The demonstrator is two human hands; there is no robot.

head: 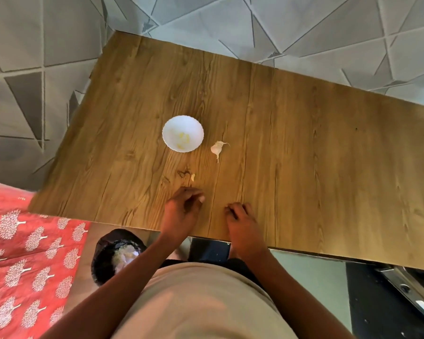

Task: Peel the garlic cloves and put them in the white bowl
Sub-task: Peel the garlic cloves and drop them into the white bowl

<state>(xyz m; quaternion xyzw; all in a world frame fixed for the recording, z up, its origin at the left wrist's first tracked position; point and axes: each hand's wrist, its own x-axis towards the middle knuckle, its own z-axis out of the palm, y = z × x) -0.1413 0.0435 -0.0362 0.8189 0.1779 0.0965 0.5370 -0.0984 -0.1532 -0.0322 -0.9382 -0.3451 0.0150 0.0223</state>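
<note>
Bench (304, 143): we see a wood-grain top with our two hands near its close edge.
Bowl (183, 133): white, scalloped rim, upright on the bench, well beyond our hands; a few pale yellow peeled cloves (183, 140) lie in it.
Garlic (217, 148): a partial head with papery skin and a thin stalk lies on the bench just right of the bowl, not touching it.
Loose clove (193, 177): a small pale piece on the bench between the bowl and our left hand, apart from both.
Left hand (181, 209): low over the bench, fingers (201, 198) curled inward with thumb and forefinger close together; we cannot tell whether they pinch anything.
Right hand (241, 220): knuckles up, fingers curled under into a loose fist on the bench; we cannot tell if it holds anything.
Bin (115, 255): a dark round container below the bench's near edge, on our left, with pale scraps inside.
Cloth (27, 253): red with white tree prints, at far left beside the bench.
</note>
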